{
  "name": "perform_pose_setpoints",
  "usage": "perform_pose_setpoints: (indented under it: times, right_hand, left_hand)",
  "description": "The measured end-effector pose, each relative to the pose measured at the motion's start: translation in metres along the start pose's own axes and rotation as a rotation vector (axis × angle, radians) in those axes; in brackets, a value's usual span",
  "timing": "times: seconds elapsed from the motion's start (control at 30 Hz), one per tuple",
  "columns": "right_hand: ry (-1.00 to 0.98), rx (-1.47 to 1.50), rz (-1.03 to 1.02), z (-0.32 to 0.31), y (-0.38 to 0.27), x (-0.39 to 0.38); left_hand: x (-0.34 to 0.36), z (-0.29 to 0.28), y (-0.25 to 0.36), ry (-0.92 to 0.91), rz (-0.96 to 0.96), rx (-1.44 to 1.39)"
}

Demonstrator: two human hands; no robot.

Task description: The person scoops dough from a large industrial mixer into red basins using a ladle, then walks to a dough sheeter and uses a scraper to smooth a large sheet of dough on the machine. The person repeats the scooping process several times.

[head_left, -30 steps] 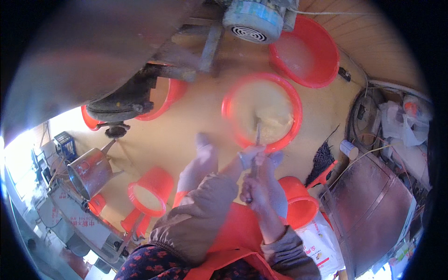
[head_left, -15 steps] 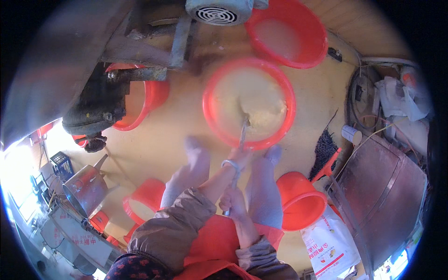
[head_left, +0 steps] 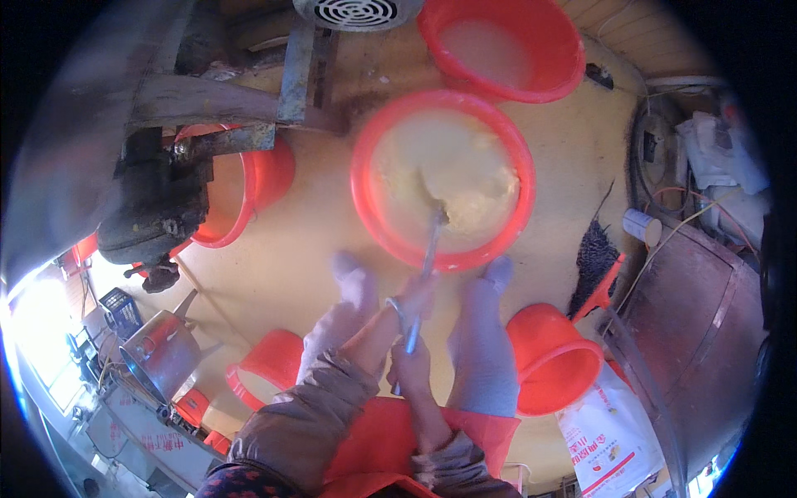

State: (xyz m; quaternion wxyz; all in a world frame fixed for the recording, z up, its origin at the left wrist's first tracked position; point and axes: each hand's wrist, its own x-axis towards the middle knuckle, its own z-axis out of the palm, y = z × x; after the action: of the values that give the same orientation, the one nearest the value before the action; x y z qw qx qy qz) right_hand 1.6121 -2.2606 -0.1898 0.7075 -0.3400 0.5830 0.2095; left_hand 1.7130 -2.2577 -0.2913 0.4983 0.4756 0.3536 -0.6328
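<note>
A wide red plastic basin [head_left: 359,170] stands on the floor in front of my feet, holding pale yellowish liquid with a lumpier patch on its right side. A long metal-looking pole [head_left: 432,246] slants down into the liquid, where its lower end is hidden. My left hand [head_left: 417,294], slightly blurred and with a bracelet at the wrist, is closed around the pole's middle. Nearer my body, my right hand [head_left: 411,367] grips the pole close to its upper end.
Behind it stands another red basin [head_left: 564,70] of pale liquid. Machinery with a metal frame [head_left: 296,75] occupies the far left. Red buckets [head_left: 541,332] flank my legs, with a white printed sack [head_left: 610,432] at right. A dark mesh [head_left: 594,257] lies beside a brown panel [head_left: 677,307].
The whole view has shifted slightly, with the machinery farther left and the right-hand bucket farther right. Both hands remain on the pole, whose lower end stays in the liquid.
</note>
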Motion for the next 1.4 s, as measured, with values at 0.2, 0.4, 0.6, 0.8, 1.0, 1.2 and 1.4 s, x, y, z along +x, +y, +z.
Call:
perform_pose_setpoints:
  times: [0.2, 0.4, 0.6, 0.8, 1.0, 1.2, 1.4]
  right_hand:
    - [0.018, 0.014, 0.086, -0.004, -0.035, -0.004]
    - [0.044, -0.051, 0.025, 0.0, -0.049, 0.002]
    - [0.04, -0.086, -0.048, 0.001, -0.044, 0.021]
    - [0.04, -0.128, -0.103, 0.003, -0.046, 0.025]
    - [0.078, -0.17, -0.074, -0.004, -0.039, -0.012]
    - [0.147, -0.265, -0.071, 0.001, -0.026, -0.027]
    - [0.211, -0.405, -0.07, 0.003, -0.013, -0.035]
  left_hand:
    - [-0.005, 0.014, 0.018, -0.157, 0.001, -0.246]
    - [-0.004, 0.019, 0.034, -0.167, 0.001, -0.237]
    - [0.008, 0.018, 0.037, -0.174, 0.078, -0.224]
    - [0.016, 0.013, 0.044, -0.222, 0.073, -0.224]
    - [-0.011, 0.016, 0.025, -0.3, 0.03, -0.299]
    - [-0.029, 0.008, 0.012, -0.402, 0.01, -0.386]
    - [-0.034, 0.001, 0.004, -0.468, -0.048, -0.401]
